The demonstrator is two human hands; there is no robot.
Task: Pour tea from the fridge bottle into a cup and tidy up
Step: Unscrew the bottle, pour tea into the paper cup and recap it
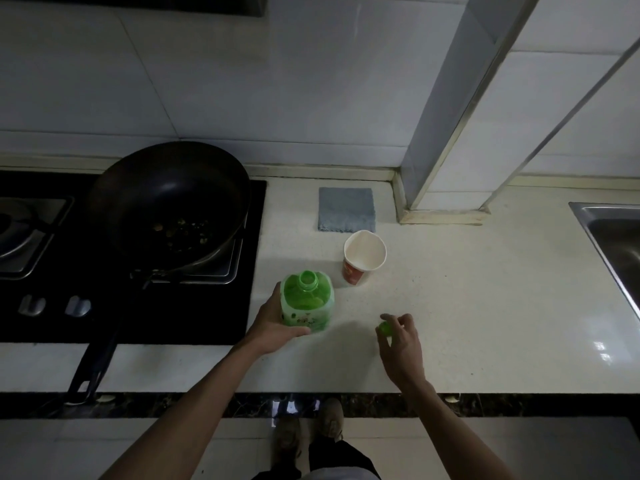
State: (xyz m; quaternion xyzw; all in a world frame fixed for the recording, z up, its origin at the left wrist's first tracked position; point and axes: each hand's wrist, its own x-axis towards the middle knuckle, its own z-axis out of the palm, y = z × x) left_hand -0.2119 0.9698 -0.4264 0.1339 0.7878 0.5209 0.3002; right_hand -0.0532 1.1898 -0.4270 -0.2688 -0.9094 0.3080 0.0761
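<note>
A green tea bottle (307, 301) stands upright on the white counter (485, 306), its neck open with no cap on. My left hand (273, 323) grips its lower body from the left. My right hand (401, 344) pinches the green cap (385, 328) just above the counter, to the right of the bottle. A paper cup (363, 257) with a red band and a white inside stands upright behind the bottle, to its right; I see no liquid in it.
A folded grey cloth (347, 209) lies behind the cup. A dark wok (173, 202) with food bits sits on the black stove (194, 306) at the left, its handle reaching past the counter edge. A steel sink (609, 233) is at the far right.
</note>
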